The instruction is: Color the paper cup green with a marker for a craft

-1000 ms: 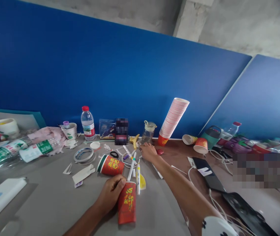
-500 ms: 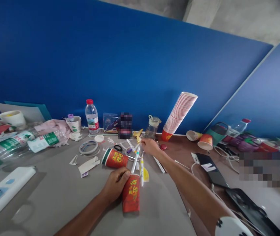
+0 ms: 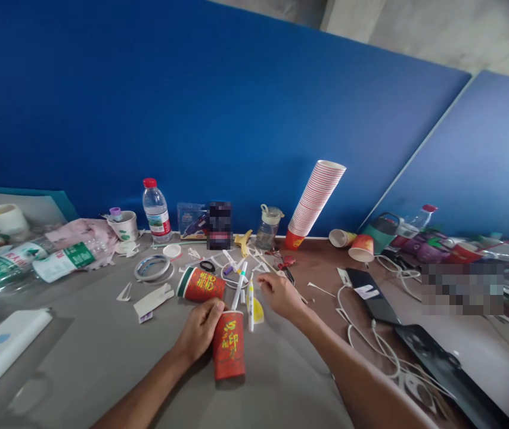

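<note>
My left hand (image 3: 201, 329) is closed at the rim of a red paper cup (image 3: 229, 351) with yellow lettering, thumb at its upper left edge. A white marker (image 3: 239, 287) with a blue-green band reaches up from behind the cup's rim; whether it is inside I cannot tell. Just right of it lies a yellow-marked pen (image 3: 251, 307), beside a yellow cut piece (image 3: 258, 311). My right hand (image 3: 280, 295) is curled above the table, right of the pens; what its fingers hold, if anything, is hidden. Another red cup (image 3: 204, 284) lies on its side behind my left hand.
Tape rolls (image 3: 152, 268), paper scraps (image 3: 152, 302) and a banana peel (image 3: 243, 242) lie farther back. A water bottle (image 3: 157, 214), a lidded glass jar (image 3: 269, 227) and a leaning stack of paper cups (image 3: 317, 199) stand by the blue partition (image 3: 236, 107). Cables (image 3: 375, 339) and a dark phone-like slab (image 3: 373, 298) lie right.
My right hand has drawn back toward me from the clutter near the banana peel. My left hand stays on the red cup. The whole view has shifted slightly.
</note>
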`<state>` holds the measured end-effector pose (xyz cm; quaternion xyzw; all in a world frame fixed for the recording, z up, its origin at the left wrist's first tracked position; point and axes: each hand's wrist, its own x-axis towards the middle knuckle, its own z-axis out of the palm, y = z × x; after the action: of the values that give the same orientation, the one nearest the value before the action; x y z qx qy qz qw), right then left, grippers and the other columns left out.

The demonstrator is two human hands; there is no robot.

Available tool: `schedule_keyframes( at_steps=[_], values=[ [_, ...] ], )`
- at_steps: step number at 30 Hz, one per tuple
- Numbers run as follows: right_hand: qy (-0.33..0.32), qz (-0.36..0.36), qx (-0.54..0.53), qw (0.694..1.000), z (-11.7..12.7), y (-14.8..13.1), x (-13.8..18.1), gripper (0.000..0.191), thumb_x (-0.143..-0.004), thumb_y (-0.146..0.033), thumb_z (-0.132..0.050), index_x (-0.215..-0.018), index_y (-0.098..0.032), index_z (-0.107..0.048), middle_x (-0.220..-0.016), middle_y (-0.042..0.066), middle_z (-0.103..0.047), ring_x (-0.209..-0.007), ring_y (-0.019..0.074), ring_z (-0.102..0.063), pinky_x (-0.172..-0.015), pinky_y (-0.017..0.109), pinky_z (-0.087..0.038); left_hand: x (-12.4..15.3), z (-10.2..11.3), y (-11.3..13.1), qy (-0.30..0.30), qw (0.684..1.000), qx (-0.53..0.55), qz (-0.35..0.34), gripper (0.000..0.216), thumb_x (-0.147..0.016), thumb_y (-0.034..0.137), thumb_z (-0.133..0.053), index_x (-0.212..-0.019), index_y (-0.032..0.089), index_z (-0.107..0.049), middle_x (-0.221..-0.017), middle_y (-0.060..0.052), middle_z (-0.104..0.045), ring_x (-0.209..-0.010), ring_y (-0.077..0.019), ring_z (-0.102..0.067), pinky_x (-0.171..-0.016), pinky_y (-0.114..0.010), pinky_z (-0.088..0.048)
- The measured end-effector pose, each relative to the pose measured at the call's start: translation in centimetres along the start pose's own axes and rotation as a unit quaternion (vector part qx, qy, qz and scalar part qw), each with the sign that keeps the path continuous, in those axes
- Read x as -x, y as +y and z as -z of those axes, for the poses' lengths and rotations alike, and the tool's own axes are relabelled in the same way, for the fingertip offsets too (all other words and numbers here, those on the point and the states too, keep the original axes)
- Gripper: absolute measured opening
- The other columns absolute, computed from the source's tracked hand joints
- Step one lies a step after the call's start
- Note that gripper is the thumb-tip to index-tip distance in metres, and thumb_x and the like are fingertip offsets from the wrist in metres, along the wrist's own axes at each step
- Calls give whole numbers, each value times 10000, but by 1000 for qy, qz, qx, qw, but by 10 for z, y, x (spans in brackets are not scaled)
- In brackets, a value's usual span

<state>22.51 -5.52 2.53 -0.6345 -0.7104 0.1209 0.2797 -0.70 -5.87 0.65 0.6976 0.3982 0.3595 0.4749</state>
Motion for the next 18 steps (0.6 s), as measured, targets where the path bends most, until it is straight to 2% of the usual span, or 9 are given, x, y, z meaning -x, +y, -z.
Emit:
schedule_keyframes(
  at_steps=[4, 7, 11, 18],
  values=[
    [-70, 97, 12, 993, 1, -9, 17, 289, -853, -115, -441, -987, -186, -686, -904, 59, -663, -863, 172, -603, -772, 254, -445, 0, 0, 2, 10, 1000, -11, -1, 436, -880, 512, -380, -732, 160, -590, -654, -9, -562, -634, -149, -498, -598, -244, -391],
    [-133, 144, 82, 977, 1, -18, 25, 319, -868, -105, -419, -1014, -208, -684, -905, 70, -594, -822, 172, -559, -753, 275, -433, 1, 0, 7, 14, 1000, -10, 3, 388, -887, 466, -388, -755, 162, -590, -703, -21, -597, -669, -155, -529, -629, -246, -405],
    [-179, 139, 133, 965, -1, -24, 28, 296, -856, -78, -413, -884, -198, -682, -898, 69, -567, -831, 178, -536, -770, 291, -416, 3, 0, 12, 12, 1000, -15, -12, 353, -899, 406, -368, -783, 166, -599, -749, -33, -622, -714, -161, -557, -663, -250, -418],
    [-210, 126, 74, 967, 1, -15, 27, 341, -839, -29, -364, -873, -191, -662, -909, 68, -545, -793, 156, -554, -730, 274, -435, 5, -1, 12, 35, 999, -19, -14, 309, -890, 329, -371, -877, 159, -629, -810, -49, -656, -736, -161, -569, -687, -258, -422]
  ],
)
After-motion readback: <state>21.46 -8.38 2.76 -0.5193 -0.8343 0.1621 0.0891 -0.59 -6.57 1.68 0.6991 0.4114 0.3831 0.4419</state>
